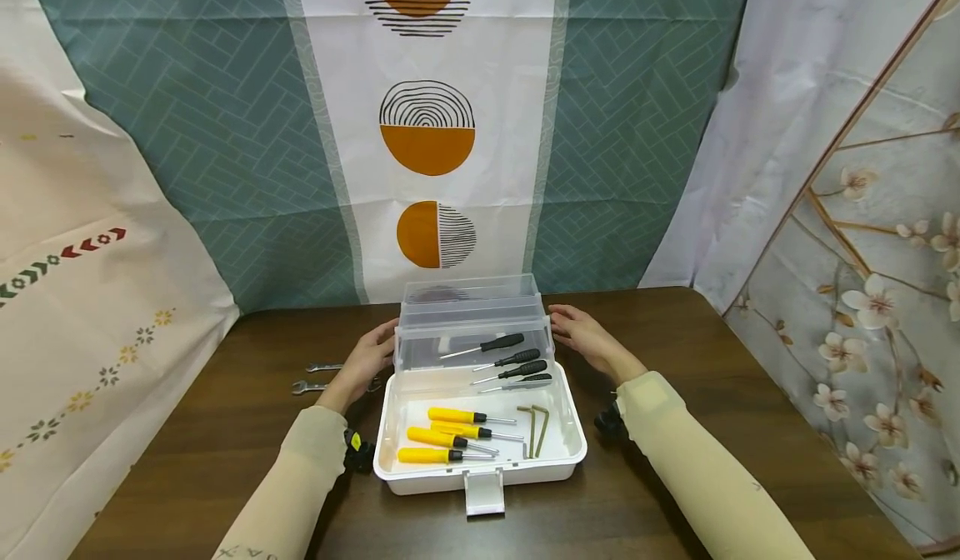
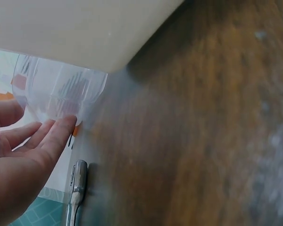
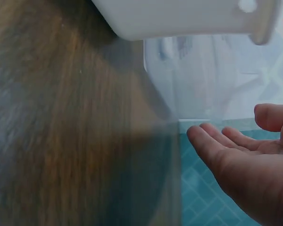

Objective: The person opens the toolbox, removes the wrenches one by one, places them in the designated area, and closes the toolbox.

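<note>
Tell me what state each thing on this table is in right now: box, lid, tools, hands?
Tool box: open, white base on the table.
Clear lid: raised upright at the back.
Latch: unfastened, hanging forward.
Yellow screwdrivers: lying in the base.
Black screwdrivers: lying behind them.
Hex keys: lying flat.
Wrenches: on the table, outside.
Left hand: open, at the lid.
Right hand: open, beside the lid.

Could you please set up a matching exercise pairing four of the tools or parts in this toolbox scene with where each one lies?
Things:
1. yellow-handled screwdrivers
2. black-handled screwdrivers
3. wrenches
4. hex keys

Places:
A. on the wooden table, left of the box, near the left hand
B. front left of the white toolbox base
C. at the back of the box, by the clear lid
D. front right of the white base

Pairs: 1-B, 2-C, 3-A, 4-D
</note>
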### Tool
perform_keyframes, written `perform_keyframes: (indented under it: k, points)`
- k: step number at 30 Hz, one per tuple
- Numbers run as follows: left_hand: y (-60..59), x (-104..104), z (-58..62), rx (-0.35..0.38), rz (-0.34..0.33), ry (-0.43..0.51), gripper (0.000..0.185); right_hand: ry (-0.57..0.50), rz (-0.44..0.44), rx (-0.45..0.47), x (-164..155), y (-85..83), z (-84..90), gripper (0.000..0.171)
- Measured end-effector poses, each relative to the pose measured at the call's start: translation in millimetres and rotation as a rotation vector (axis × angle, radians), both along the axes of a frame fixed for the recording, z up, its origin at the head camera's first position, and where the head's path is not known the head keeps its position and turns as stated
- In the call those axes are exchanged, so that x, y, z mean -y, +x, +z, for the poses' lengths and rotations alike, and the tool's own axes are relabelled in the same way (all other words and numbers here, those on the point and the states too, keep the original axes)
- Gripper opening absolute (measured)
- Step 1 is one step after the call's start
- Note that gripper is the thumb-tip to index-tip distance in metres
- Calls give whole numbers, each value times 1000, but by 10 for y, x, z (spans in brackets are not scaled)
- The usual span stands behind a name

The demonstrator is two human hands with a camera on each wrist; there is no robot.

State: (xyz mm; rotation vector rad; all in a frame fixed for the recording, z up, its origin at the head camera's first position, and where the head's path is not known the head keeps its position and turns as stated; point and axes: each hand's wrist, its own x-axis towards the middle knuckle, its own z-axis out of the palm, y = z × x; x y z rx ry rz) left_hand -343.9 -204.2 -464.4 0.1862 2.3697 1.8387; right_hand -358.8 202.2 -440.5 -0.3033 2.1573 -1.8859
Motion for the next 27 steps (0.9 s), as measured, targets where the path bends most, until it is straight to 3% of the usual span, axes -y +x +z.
perform_keyframes:
  k: [18, 27]
  points:
    - [10, -17, 15, 18, -8, 0, 53, -6, 61, 47, 129, -136, -148, 52]
    - [17, -32, 32, 34, -42, 23, 52, -28, 26, 28, 164, -128, -181, 48]
